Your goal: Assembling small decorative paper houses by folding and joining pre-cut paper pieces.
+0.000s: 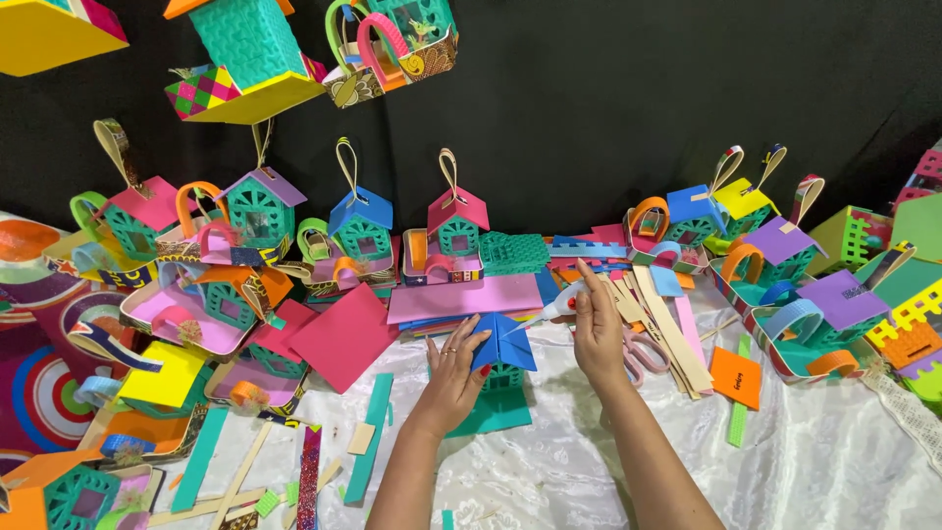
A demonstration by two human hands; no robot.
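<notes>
Clearly, my left hand presses its fingers flat on the blue roof of a small teal paper house at desk centre; my right hand pinches a glue bottle, its nozzle hard to make out.

The white cloth between and below the two forearms is mostly bare, so a hand can pass there. Left of the left hand, teal strips and small scraps lie flat on the cloth. Behind the blue-roofed paper house, a stack of coloured sheets and a row of finished houses close the way. Just beside the right hand, scissors and tan strips block the side.
</notes>
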